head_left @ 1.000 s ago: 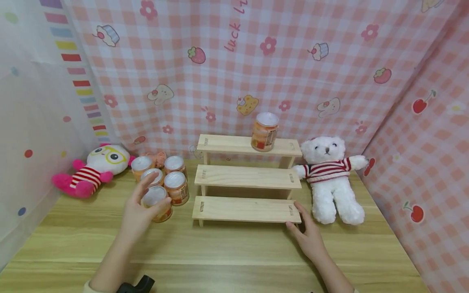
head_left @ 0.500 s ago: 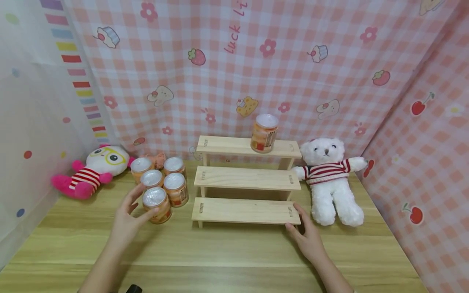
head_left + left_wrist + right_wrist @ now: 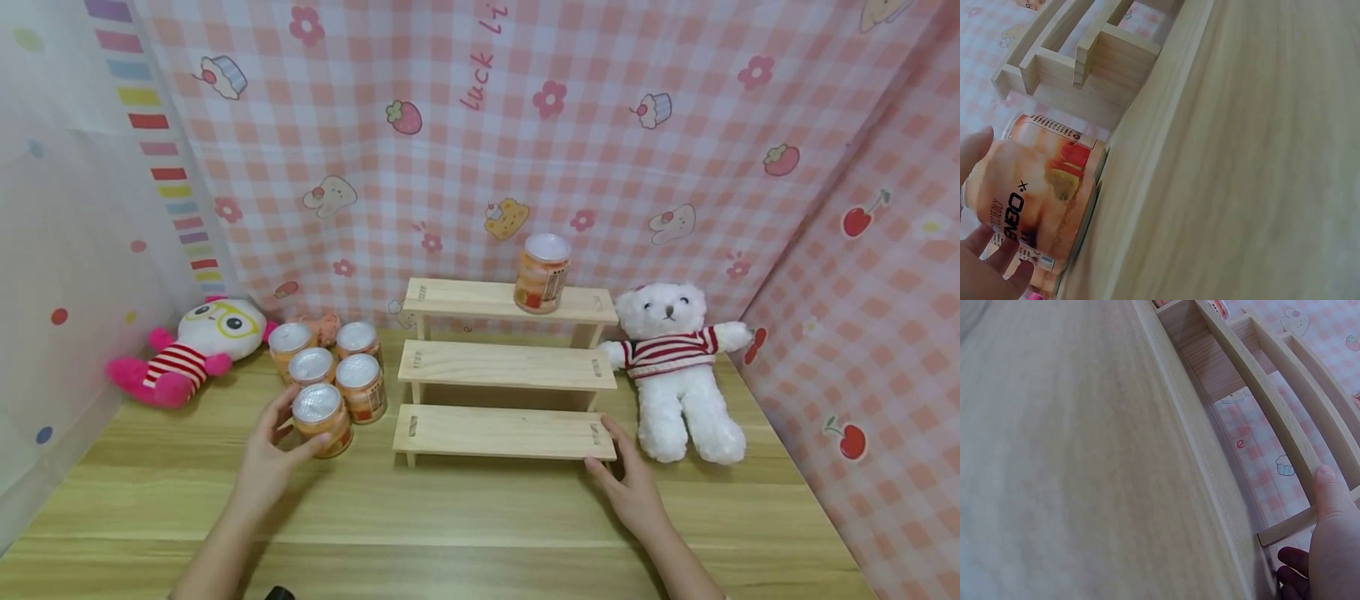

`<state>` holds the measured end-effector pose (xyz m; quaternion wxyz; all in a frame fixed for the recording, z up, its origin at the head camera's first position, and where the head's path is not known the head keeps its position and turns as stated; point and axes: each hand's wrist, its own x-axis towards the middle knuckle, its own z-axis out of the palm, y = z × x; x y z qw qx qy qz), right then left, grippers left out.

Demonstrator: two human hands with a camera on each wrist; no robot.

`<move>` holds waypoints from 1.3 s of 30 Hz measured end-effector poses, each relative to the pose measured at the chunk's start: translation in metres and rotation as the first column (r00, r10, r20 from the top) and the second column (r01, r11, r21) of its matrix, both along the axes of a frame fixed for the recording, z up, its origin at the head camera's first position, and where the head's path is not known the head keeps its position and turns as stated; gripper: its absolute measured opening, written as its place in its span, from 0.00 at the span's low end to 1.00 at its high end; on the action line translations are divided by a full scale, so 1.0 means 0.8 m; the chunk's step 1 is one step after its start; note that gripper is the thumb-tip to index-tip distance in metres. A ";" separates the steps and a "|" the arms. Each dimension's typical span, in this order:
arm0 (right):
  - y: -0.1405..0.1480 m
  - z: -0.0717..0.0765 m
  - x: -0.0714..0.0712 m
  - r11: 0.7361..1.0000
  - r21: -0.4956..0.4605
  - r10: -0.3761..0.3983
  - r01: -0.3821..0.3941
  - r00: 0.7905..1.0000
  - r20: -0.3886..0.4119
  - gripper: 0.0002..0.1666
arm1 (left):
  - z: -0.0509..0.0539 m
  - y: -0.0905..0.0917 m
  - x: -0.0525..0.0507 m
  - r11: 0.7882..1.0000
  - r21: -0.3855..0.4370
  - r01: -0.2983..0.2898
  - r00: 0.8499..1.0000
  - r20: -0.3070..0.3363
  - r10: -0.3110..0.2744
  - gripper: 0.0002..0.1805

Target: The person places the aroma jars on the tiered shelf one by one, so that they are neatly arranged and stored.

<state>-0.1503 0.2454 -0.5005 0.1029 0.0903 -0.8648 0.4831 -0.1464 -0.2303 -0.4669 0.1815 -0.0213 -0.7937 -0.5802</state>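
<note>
Has just curled the left grip (image 3: 266, 462) to the width of the near can (image 3: 323, 421) on the worktop (image 3: 450, 517), seemingly past reaching, now holding; keeps the right grip (image 3: 633, 490) pinched on the shelf (image 3: 508, 365).

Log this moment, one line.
left hand: around front orange-labelled can | right hand: grips right end of bottom wooden tier | top tier: one can

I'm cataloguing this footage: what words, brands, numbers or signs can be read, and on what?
"luck li": pink checked backdrop, cut off above.
"e": same backdrop, right wrist view.
"ENBO", possibly incomplete: can at the left hand.
Smaller print on the cans: too small or blurred to read.
</note>
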 end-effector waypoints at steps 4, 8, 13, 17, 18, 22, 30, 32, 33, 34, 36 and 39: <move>0.000 0.000 0.000 1.000 0.000 0.000 0.000 1.000 0.001 0.40 | -0.003 0.004 -0.001 1.000 0.027 -0.015 1.000 0.021 0.014 0.42; 0.000 0.000 0.000 1.000 0.002 0.004 -0.004 1.000 -0.004 0.40 | -0.004 0.008 -0.001 0.998 0.043 -0.036 0.999 0.031 0.035 0.42; -0.001 0.001 -0.001 1.000 0.004 0.002 -0.002 1.000 -0.016 0.40 | -0.002 0.011 -0.003 0.995 0.071 -0.075 0.997 0.038 0.073 0.40; -0.001 0.001 -0.002 1.000 0.006 0.001 -0.001 1.000 -0.015 0.40 | 0.000 0.011 -0.006 0.991 0.081 -0.103 0.994 0.045 0.099 0.39; -0.001 0.000 -0.002 1.000 0.006 0.001 -0.001 1.000 -0.015 0.40 | 0.001 0.011 -0.007 0.991 0.079 -0.106 0.994 0.046 0.102 0.39; -0.001 0.000 -0.002 1.000 0.005 -0.002 0.002 1.000 -0.008 0.40 | 0.004 0.011 -0.007 0.992 0.066 -0.108 0.993 0.046 0.105 0.38; -0.001 0.001 0.001 1.000 0.000 0.000 0.000 1.000 0.010 0.40 | 0.010 0.008 0.002 0.994 0.061 -0.090 0.990 0.115 0.082 0.38; -0.001 0.001 0.001 1.000 0.001 0.000 0.000 1.000 0.010 0.40 | 0.013 0.007 0.003 0.995 0.054 -0.083 0.991 0.109 0.077 0.38; -0.001 0.001 0.001 1.000 0.000 0.000 0.000 1.000 0.009 0.40 | 0.015 0.006 0.004 0.996 0.047 -0.080 0.992 0.099 0.075 0.38; -0.001 0.001 0.001 1.000 -0.001 0.000 0.000 1.000 0.008 0.40 | 0.017 0.006 0.004 0.996 0.039 -0.078 0.994 0.085 0.074 0.38; -0.001 0.001 0.001 1.000 -0.003 -0.001 0.001 1.000 0.005 0.40 | 0.022 0.006 0.005 0.997 0.017 -0.074 0.996 0.059 0.073 0.38; -0.001 0.001 0.001 1.000 -0.003 -0.006 0.006 1.000 0.002 0.40 | 0.030 0.007 0.007 0.998 -0.016 -0.068 0.997 0.027 0.068 0.38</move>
